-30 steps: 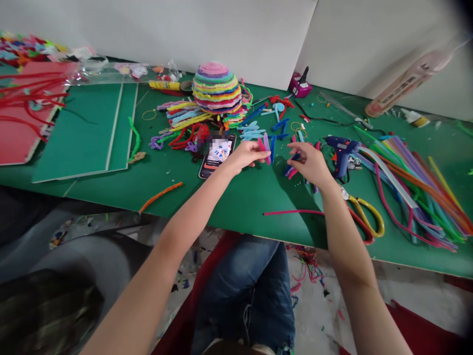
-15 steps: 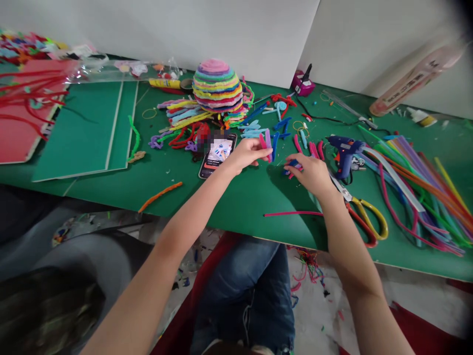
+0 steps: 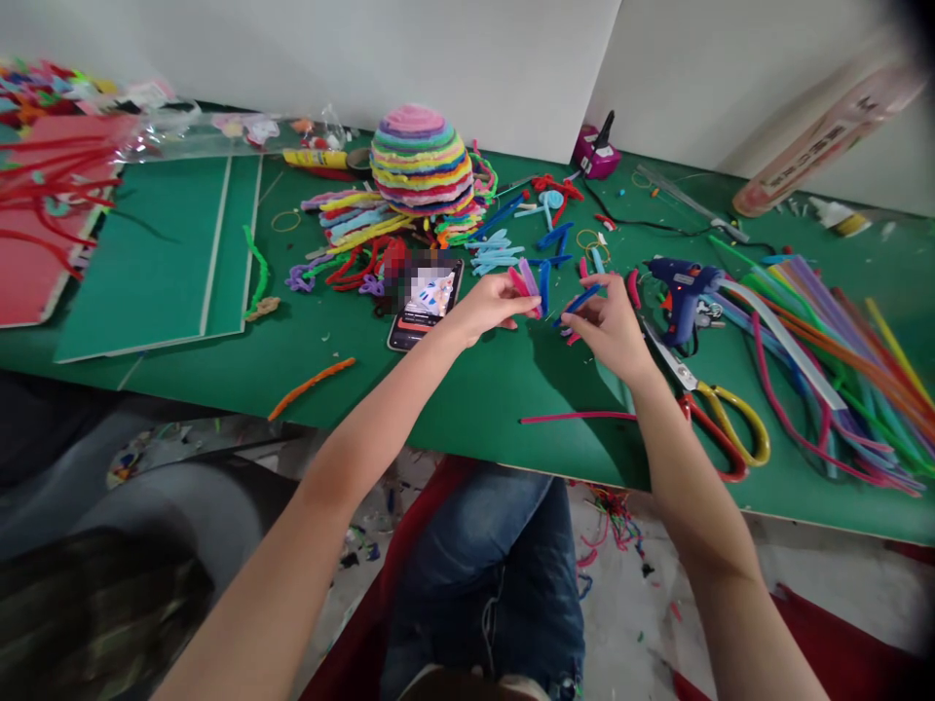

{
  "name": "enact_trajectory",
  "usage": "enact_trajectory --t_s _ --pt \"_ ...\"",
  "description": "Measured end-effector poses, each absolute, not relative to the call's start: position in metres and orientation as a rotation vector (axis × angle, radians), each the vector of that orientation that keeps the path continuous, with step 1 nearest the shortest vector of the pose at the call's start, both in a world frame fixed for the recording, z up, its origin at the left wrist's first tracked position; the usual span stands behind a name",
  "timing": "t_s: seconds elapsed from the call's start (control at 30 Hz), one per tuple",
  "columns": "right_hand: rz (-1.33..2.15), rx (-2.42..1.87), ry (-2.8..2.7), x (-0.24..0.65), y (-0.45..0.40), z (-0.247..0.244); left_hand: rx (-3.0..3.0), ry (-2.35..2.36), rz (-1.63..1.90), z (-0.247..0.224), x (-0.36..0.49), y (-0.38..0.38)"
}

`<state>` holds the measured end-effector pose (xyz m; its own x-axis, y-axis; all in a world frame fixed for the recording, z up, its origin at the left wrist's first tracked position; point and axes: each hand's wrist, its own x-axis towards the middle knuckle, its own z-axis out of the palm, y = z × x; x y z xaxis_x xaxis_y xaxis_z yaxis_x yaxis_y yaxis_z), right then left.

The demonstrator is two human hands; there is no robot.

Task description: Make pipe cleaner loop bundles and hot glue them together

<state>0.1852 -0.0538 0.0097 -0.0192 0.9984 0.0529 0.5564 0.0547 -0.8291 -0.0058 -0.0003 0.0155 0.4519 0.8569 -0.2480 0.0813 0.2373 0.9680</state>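
Observation:
Between the fingers of my left hand (image 3: 487,310) is a small fan of pipe cleaner pieces (image 3: 527,280), pink, purple and blue, held upright. A short dark blue pipe cleaner piece (image 3: 582,298) is pinched in my right hand (image 3: 612,329), a little to the right of that fan. Under the right fingers lie a few more short pieces, partly hidden. A phone (image 3: 426,300) with a lit screen rests left of my left hand. Short light blue pieces (image 3: 497,255) are piled just behind it.
A striped pipe cleaner ball (image 3: 422,161) stands at the back. On the right are a blue glue gun (image 3: 685,287), scissors (image 3: 720,414) and a bundle of long pipe cleaners (image 3: 840,350). A green board (image 3: 157,253) lies left, and an orange stem (image 3: 311,387) near the front edge.
My right hand has lifted slightly from the loose pieces on the table and now has a blue piece raised in its fingertips. My left hand keeps its fan, nearly unmoved.

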Motion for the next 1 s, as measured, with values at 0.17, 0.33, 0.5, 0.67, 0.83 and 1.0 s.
enact_trajectory --t_s 0.17,0.33,0.5,0.67,0.83,1.0 --pt "0.886 -1.588 -1.575 0.1802 -0.0533 0.0093 1.330 0.934 0.600 0.0153 -0.0046 -0.0027" --pt "0.889 -1.584 -1.560 0.1810 -0.0550 0.0125 1.394 0.929 0.548 0.0135 -0.0044 -0.0034" --pt "0.927 -1.562 -1.580 0.1819 -0.0551 0.0110 1.406 0.907 0.544 0.0101 -0.0037 -0.0030" --pt "0.973 -1.549 -1.566 0.1811 -0.0557 0.0120 1.400 0.912 0.529 0.0090 -0.0041 -0.0024" --pt "1.004 -1.517 -1.524 0.1803 -0.0559 0.0123 1.388 0.891 0.525 0.0088 -0.0042 -0.0025" --pt "1.019 -1.496 -1.508 0.1800 -0.0559 0.0096 1.375 0.872 0.528 0.0089 -0.0040 -0.0027"
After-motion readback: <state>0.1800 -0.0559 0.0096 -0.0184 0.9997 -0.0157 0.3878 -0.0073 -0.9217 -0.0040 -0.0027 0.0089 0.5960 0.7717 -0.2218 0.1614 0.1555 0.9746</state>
